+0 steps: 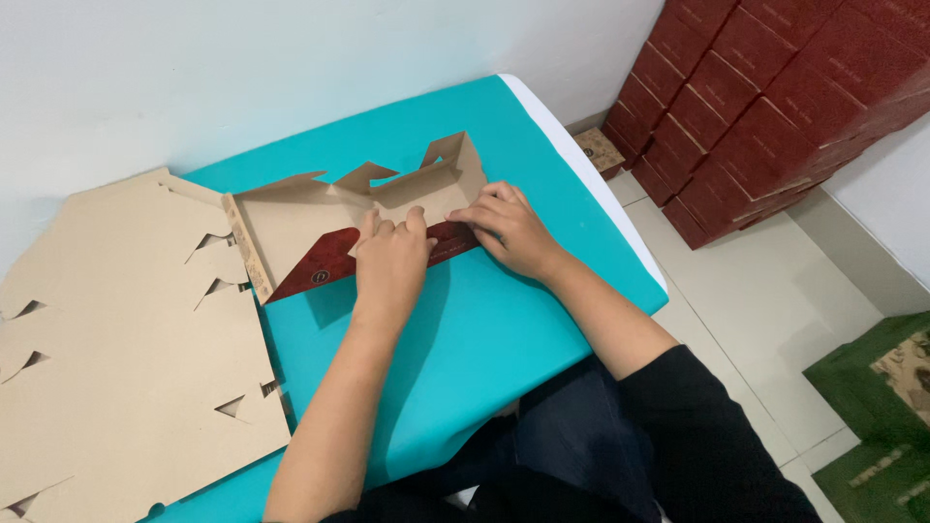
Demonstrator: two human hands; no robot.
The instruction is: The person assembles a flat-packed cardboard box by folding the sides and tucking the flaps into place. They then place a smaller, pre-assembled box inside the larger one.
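— Where's the box blank (320, 218)?

— On the teal table (484, 329), at twelve o'clock from the person. Left hand (390, 260) and right hand (506, 225) lie flat on its red flap (329, 263), gripping nothing.

— Advice?

— Press evenly along the crease, I'd say.

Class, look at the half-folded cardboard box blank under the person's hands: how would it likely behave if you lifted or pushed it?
The box blank looks like thin sheet card, so it is probably light and would slide easily on the smooth teal table. Its creased walls stand only partly up, so they would likely flop or spring open once the left hand and right hand let go.
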